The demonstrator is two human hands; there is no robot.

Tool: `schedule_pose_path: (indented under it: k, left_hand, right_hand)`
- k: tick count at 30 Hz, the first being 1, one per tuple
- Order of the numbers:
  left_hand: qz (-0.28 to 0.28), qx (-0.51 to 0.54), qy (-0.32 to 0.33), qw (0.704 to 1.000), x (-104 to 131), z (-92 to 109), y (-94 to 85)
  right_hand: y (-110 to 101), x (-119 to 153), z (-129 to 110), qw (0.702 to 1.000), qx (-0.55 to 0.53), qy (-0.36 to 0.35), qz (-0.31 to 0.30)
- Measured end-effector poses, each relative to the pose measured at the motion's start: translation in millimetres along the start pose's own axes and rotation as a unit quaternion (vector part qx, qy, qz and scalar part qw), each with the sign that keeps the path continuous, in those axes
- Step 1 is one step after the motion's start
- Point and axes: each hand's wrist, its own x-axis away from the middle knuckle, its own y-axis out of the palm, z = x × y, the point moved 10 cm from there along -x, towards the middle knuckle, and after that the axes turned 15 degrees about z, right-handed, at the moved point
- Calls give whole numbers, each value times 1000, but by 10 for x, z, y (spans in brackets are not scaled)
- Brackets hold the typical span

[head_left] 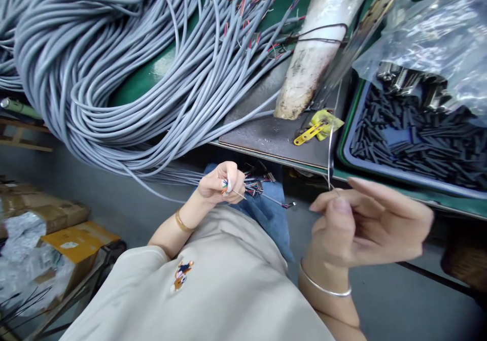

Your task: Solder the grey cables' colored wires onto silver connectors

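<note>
In my left hand (222, 181), closed near my lap, is the end of a grey cable, its thin coloured wires (224, 185) poking out between the fingers. A fine pale strand sticks out to the right of that hand. Thumb and forefinger of my right hand (369, 224) are pinched on a thin silvery wire (330, 153), which hangs down over the bench edge; the other fingers stretch out. Over my knees lie several cable ends with small connectors (258, 186), just right of my left hand.
A thick bundle of grey cables (152, 107) covers the bench's left side. A white wrapped roll (317, 52) and a yellow strip (310, 134) lie on a dark board (258, 128). A blue tray (346, 153) holds black tubes; cardboard boxes (76, 239) stand lower left.
</note>
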Motion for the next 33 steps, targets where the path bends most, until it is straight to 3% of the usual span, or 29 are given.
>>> schedule_pose_path:
  k: [2,6,9,17,22,25,28,30,33]
  left_hand:
    - [13,11,-12,1000,-1,31,45]
    - [139,-45,-27,989,-14,62,-58]
    - [184,-101,-5,978,-3,106,-48]
    - [191,-215,78,955,19,196,93]
    - [190,-298,82,932,107,162,107]
    - [208,-325,86,918,116,193,101]
    - [210,-368,74,903,99,185,147]
    - [177,-415,46,891,88,94,218]
    - [147,-487,16,861,94,-29,251]
  right_hand:
    - [38,-21,-116,998,-35,-49,10]
    - [92,-38,32,999,32,0,-29]
    - [55,-42,75,996,74,4,-46]
    - [95,1,107,996,34,10,-80]
    - [-88,-122,78,996,61,-36,-61]
    - [-317,-273,43,991,91,-81,-54]
    - [-692,-541,-66,980,135,-143,-36]
    - [-1102,-878,-207,961,197,-193,18]
    - [-1970,-1675,-535,896,300,-279,169]
